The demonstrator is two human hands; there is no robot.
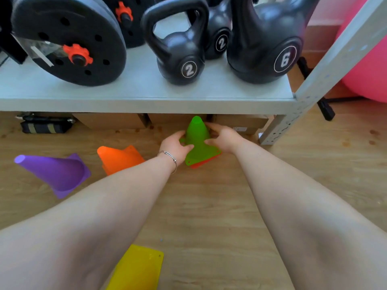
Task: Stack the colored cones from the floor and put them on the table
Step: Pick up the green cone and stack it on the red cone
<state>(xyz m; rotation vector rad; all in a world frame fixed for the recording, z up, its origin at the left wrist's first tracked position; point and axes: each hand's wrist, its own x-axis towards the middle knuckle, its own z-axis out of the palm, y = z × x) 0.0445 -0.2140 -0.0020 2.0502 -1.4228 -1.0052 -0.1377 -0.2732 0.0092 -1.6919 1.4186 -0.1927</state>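
A green cone (198, 135) stands upright on the wooden floor, seated over a red cone whose base (204, 163) peeks out beneath it. My left hand (174, 146) grips the green cone's left side and my right hand (223, 137) grips its right side. An orange cone (119, 158) lies on its side just left of my left wrist. Farther left a purple cone (54, 172) lies tipped over, tip pointing left. A yellow cone (140, 266) lies near the bottom edge, partly hidden by my left forearm.
A grey metal shelf (146, 101) runs above the cones, carrying black kettlebells (180, 49) and weight plates (69, 38). Cardboard boxes (240, 122) and a black bag (46, 124) sit under it. The shelf's leg (278, 128) stands right; a pink ball (368, 59) lies beyond.
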